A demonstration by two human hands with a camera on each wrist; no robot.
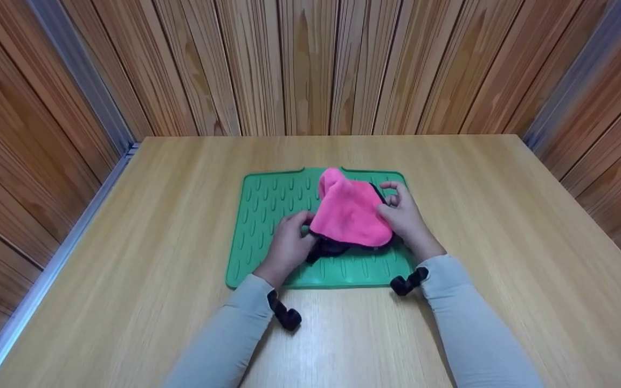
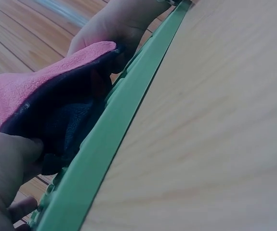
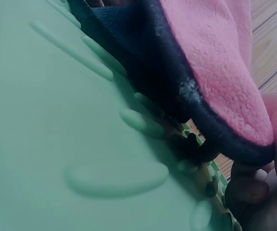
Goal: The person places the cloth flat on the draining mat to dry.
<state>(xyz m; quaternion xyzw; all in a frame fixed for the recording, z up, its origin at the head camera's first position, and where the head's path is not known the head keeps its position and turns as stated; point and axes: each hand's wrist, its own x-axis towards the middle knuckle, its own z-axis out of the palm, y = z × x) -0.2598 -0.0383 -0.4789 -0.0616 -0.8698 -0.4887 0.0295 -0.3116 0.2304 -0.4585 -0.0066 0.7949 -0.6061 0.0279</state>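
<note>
A cloth (image 1: 351, 213), bright pink on top with a dark edge and a dark underside, is held over a green ridged mat (image 1: 256, 237). My left hand (image 1: 290, 242) pinches its near left corner between thumb and fingers. On the opposite side, my right hand (image 1: 403, 215) grips the right edge, thumb on the pink face. The far left part of the cloth stands up in a fold. In the left wrist view the dark underside (image 2: 71, 120) hangs down close to the mat. The right wrist view shows the cloth's rounded corner (image 3: 254, 139) beside the right fingers.
The mat lies on a light wooden table (image 1: 143, 258). Wood-panelled walls (image 1: 310, 64) stand behind and at both sides, with metal strips at the corners. A black strap (image 1: 286, 312) hangs from the left sleeve, another strap (image 1: 408, 281) from the right.
</note>
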